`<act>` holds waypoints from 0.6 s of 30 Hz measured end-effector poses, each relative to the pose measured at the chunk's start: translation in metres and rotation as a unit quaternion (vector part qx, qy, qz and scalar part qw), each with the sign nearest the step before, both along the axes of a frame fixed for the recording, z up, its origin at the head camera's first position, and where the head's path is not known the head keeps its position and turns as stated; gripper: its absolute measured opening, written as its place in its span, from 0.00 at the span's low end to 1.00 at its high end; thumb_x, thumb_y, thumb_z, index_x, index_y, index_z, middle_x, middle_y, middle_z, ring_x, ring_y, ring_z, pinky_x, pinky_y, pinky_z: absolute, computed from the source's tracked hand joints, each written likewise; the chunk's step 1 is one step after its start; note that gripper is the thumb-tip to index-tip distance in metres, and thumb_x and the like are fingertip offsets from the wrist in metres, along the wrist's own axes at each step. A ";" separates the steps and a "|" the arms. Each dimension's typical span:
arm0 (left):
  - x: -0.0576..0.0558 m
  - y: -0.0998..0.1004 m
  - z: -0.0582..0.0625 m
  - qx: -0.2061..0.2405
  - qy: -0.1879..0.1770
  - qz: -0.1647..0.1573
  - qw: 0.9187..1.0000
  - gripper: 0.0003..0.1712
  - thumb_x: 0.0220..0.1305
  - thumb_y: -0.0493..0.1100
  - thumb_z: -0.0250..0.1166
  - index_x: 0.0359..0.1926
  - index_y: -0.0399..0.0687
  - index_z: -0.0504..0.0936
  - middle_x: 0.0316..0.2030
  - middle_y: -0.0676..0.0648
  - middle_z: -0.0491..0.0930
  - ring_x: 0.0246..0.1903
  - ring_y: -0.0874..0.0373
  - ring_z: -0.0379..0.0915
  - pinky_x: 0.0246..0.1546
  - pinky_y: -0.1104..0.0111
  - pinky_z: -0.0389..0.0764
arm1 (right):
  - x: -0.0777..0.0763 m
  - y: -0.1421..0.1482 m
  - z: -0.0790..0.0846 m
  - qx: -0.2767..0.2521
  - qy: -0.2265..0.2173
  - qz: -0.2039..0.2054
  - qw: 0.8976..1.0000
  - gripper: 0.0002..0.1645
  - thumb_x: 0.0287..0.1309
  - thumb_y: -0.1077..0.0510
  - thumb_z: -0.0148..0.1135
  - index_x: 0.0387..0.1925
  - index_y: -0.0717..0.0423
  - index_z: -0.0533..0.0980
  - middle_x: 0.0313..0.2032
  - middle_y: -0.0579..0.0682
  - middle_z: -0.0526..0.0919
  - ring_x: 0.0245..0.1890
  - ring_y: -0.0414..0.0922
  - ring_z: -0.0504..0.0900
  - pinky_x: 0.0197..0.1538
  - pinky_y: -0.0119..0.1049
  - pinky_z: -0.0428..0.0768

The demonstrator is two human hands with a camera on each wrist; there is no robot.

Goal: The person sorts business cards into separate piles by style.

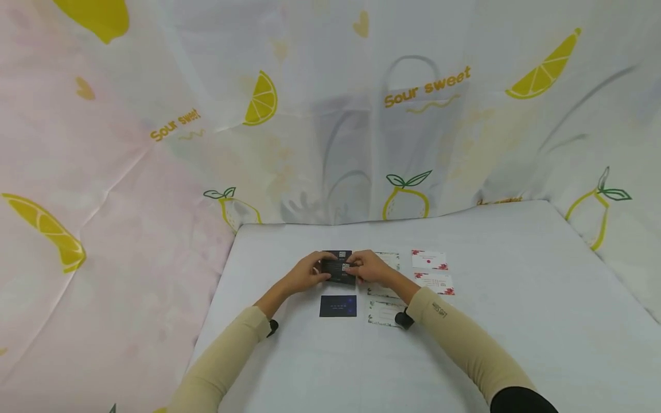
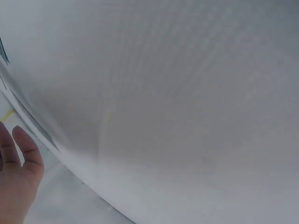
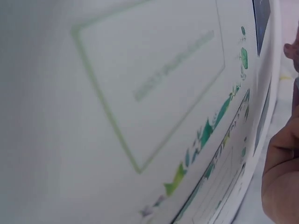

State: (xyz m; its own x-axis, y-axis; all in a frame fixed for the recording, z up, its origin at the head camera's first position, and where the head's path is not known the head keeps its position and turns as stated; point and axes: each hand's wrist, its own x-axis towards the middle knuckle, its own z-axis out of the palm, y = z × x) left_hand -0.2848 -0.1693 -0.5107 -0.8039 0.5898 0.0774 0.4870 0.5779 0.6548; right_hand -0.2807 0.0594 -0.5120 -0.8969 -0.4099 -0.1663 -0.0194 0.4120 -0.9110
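Plainly, it's a stiff, smooth rectangle, this black card [image 1: 338, 276], framed by the left hand [image 1: 303, 272] and the right hand [image 1: 373, 268]. Thumbs and fingers pinch its opposite side edges. Its top edge meets another black card [image 1: 343, 253] just beyond; nearer the person, a navy card [image 1: 338, 306] lies flat on smooth white cloth [image 1: 310, 367], clear of both hands.
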 end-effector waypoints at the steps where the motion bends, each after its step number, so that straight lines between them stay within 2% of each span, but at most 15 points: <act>1: 0.001 -0.001 0.002 0.006 0.008 0.006 1.000 0.27 0.55 0.41 0.67 0.56 0.57 0.71 0.50 0.48 0.72 0.38 0.59 0.72 0.35 0.71 0.75 | 0.001 0.000 0.000 -0.008 0.002 -0.004 1.000 0.12 0.56 0.57 0.61 0.41 0.58 0.76 0.14 0.49 0.77 0.12 0.43 0.72 0.17 0.32 0.65; 7: 0.001 -0.003 0.009 0.049 0.063 0.005 0.997 0.29 0.50 0.43 0.71 0.54 0.51 0.74 0.50 0.47 0.71 0.38 0.58 0.71 0.31 0.67 0.77 | 0.004 0.001 0.002 -0.046 0.010 -0.038 0.998 0.16 0.59 0.54 0.58 0.49 0.53 0.73 0.14 0.49 0.75 0.11 0.41 0.70 0.15 0.32 0.64; 13: 0.003 -0.003 0.013 0.055 0.088 0.002 0.995 0.30 0.49 0.46 0.71 0.55 0.50 0.74 0.50 0.49 0.73 0.39 0.59 0.71 0.30 0.68 0.77 | 0.007 0.002 -0.004 -0.100 0.004 -0.071 0.992 0.16 0.58 0.52 0.59 0.49 0.47 0.74 0.14 0.49 0.76 0.11 0.40 0.69 0.15 0.32 0.64; 18: 0.005 -0.001 0.019 0.059 0.098 -0.006 0.993 0.34 0.47 0.47 0.72 0.57 0.47 0.74 0.53 0.48 0.71 0.41 0.57 0.70 0.31 0.67 0.78 | 0.009 0.001 -0.006 -0.130 0.005 -0.089 0.988 0.15 0.58 0.51 0.60 0.48 0.46 0.75 0.14 0.50 0.76 0.12 0.41 0.71 0.18 0.33 0.68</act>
State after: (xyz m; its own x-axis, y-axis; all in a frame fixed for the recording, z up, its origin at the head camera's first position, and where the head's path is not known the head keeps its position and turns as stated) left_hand -0.2799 -0.1704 -0.4913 -0.7590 0.5774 0.3009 0.6188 0.4957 0.6094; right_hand -0.2714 0.0602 -0.5181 -0.9597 -0.2729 -0.0675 0.0231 0.1626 -0.9864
